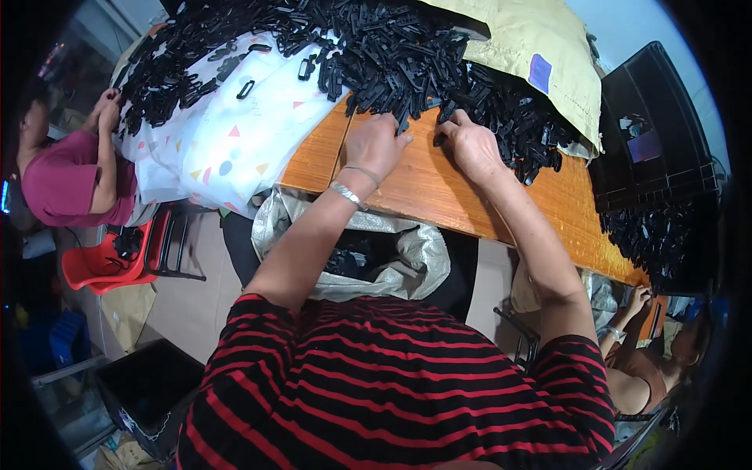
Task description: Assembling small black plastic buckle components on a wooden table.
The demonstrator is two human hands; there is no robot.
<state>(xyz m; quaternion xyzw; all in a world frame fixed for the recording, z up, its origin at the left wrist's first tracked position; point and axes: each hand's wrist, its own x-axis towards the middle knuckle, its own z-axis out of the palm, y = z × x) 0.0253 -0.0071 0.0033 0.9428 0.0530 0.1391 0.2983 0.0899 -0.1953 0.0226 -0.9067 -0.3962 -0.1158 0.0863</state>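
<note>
A large heap of small, long black plastic pieces [395,59] covers the far part of the wooden table [407,180]. My left hand [372,149], with a bracelet on its wrist, is at the heap's near edge. Its thumb and fingers are closed on a black plastic piece [403,125]. To the right, my right hand [474,149] also touches the edge of the heap. Its fingers are curled inward, with a dark piece showing at the fingertips. Below the table edge, an open silvery woven sack [427,251] has some black pieces inside.
A patterned white plastic sheet [235,141] lies at the left under more pieces. A pale yellow sack [540,47] and a black crate [654,125] stand at the right. Co-workers sit at both sides. A red chair [102,266] and a black bin [149,384] are on the left.
</note>
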